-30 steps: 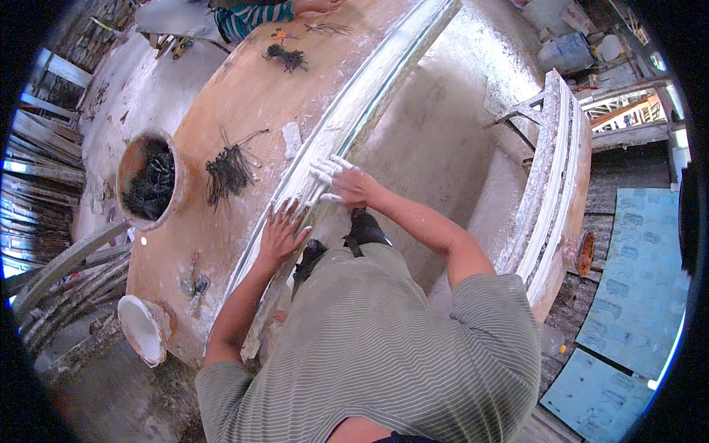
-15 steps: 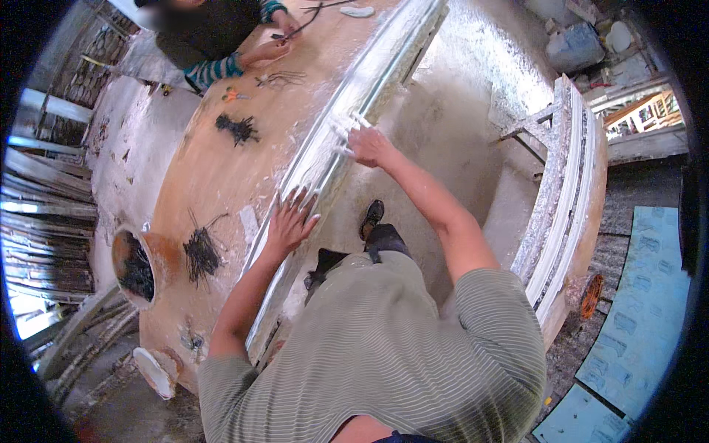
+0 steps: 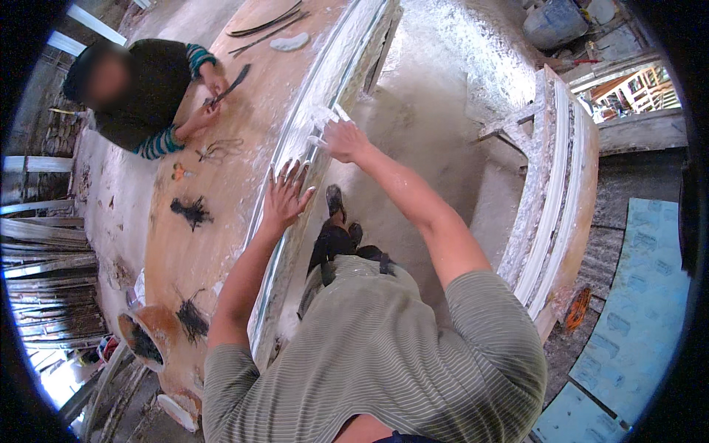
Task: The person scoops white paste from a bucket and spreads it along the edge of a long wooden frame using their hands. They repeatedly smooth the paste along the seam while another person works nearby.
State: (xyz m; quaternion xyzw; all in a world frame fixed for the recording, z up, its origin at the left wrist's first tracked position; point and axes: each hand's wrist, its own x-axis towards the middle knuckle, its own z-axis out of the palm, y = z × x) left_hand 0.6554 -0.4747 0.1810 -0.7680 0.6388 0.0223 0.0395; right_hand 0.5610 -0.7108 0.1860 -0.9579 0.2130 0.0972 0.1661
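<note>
A long white plaster moulding [image 3: 325,103] with a thin teal line along it runs down the table's right edge. My left hand [image 3: 284,196] lies flat on its near part, fingers spread and tips whitened. Farther along, my right hand [image 3: 342,139] reaches over the moulding from the right, its plaster-coated fingers apart and touching the wet white surface. A whitish patch [image 3: 322,117] shows at those fingertips; I cannot tell whether it is loose plaster or fibre.
Across the wooden table [image 3: 244,111], a person holds a dark strip [image 3: 235,83]. Orange-handled scissors [image 3: 179,171], black tangled bundles [image 3: 190,212] and a tub [image 3: 142,338] are on the left. A curved bench with white mouldings [image 3: 565,184] and blue panels [image 3: 628,295] stand at right.
My view has shifted, and I have stepped forward along the moulding. Both hands remain at it, the right one's fingers in a different pose. The person opposite now shows more fully.
</note>
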